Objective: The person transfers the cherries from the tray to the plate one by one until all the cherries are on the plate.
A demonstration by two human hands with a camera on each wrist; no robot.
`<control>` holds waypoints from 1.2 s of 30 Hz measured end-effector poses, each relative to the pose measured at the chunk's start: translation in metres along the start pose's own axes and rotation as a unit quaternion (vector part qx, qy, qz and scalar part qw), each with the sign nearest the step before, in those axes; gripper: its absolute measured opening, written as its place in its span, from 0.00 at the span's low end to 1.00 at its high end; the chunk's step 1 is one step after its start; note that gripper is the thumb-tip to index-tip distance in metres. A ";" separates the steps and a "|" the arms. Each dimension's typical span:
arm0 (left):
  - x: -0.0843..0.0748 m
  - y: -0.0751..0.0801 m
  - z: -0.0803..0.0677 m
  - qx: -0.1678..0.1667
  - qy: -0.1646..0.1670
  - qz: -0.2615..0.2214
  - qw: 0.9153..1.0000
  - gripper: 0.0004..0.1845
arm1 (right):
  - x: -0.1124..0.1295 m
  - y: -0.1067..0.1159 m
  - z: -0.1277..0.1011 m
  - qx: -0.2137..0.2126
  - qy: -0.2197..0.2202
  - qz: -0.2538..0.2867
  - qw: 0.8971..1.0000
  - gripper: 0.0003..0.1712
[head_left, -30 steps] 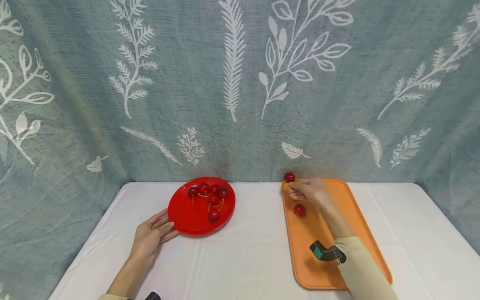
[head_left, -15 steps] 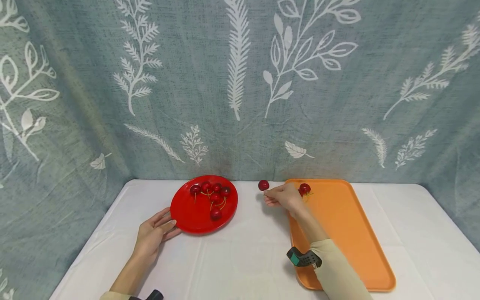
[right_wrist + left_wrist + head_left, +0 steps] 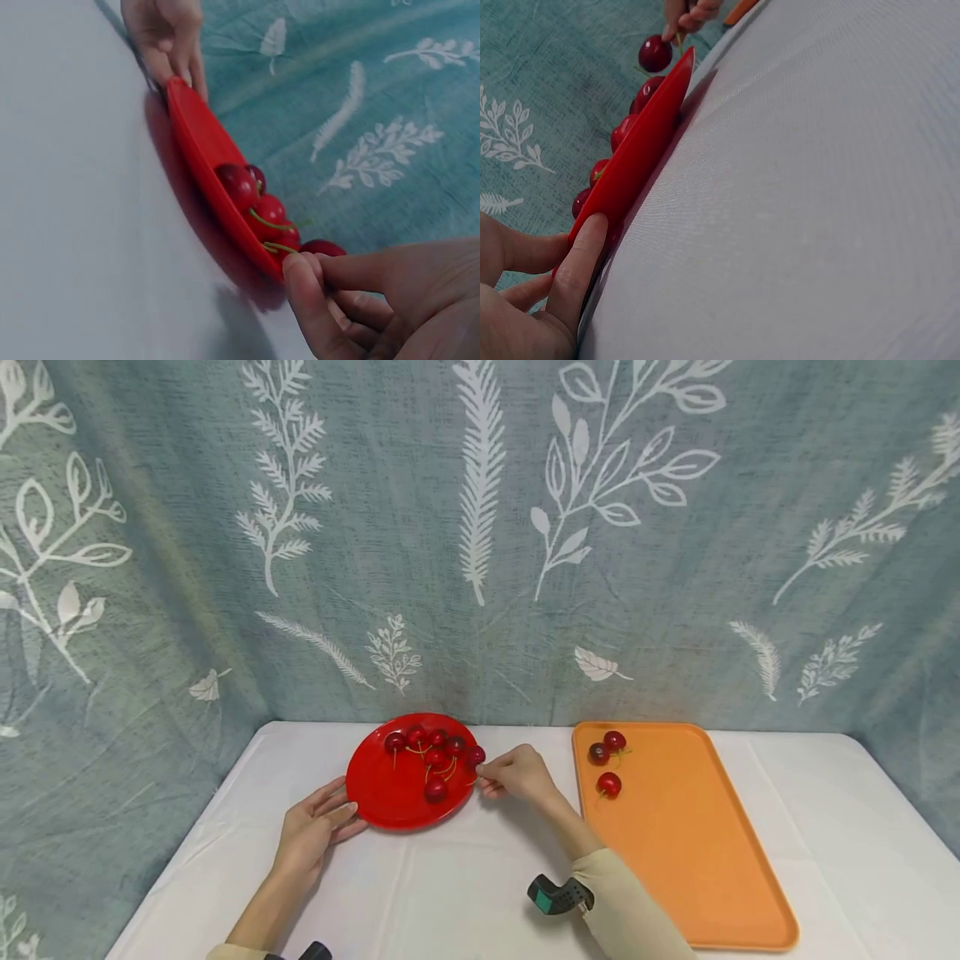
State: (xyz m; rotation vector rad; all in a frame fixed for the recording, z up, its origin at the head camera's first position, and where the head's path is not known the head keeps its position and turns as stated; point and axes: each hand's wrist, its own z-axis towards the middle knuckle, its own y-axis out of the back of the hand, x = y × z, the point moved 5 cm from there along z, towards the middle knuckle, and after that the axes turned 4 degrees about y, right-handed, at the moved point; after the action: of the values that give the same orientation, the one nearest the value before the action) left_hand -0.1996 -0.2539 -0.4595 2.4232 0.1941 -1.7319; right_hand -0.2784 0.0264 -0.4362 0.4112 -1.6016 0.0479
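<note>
Pinched between my right hand's [image 3: 517, 774] thumb and fingertips is the stem of a cherry [image 3: 475, 756], and I see the fruit itself hanging just over the right rim of the red plate [image 3: 390, 793]. From the left wrist view the held cherry [image 3: 655, 53] shows above the plate's edge with the fingers curled close behind it. In the right wrist view my right hand [image 3: 352, 300] sits at the near rim, fingers bent round the stem; whether the fruit already rests on the plate I cannot tell.

My left hand [image 3: 311, 831] lies at the plate's lower left rim, fingers fairly straight and touching its edge; the left wrist view shows the thumb [image 3: 581, 270] pressed against the rim. It grips nothing that I can see.

On the plate lie several more cherries [image 3: 436, 790], most clustered at the far side with their stems tangled, one nearer the front.

To the right, apart from the plate, an orange tray [image 3: 697, 860] lies on the white tablecloth [image 3: 465, 893]. Three cherries [image 3: 608, 784] sit in its far left corner, two close together and one a little nearer to me. Behind the table hangs a teal curtain [image 3: 480, 527] printed with white leaves.
</note>
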 end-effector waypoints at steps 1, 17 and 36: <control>0.000 0.000 0.000 -0.001 0.000 0.003 1.000 0.32 | 0.000 -0.003 0.001 0.002 0.000 0.004 1.000 0.11; 0.001 0.001 0.000 -0.001 0.003 -0.004 1.000 0.32 | 0.006 -0.022 0.004 -0.005 -0.029 0.003 1.000 0.10; 0.000 -0.001 0.001 0.000 0.008 -0.008 1.000 0.32 | 0.020 0.005 -0.004 -0.020 -0.003 0.024 1.000 0.10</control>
State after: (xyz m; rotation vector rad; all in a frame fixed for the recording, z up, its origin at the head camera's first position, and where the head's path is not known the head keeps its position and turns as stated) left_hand -0.2010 -0.2531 -0.4601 2.4430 0.2157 -1.7187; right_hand -0.2759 0.0272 -0.4155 0.3425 -1.6149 0.0510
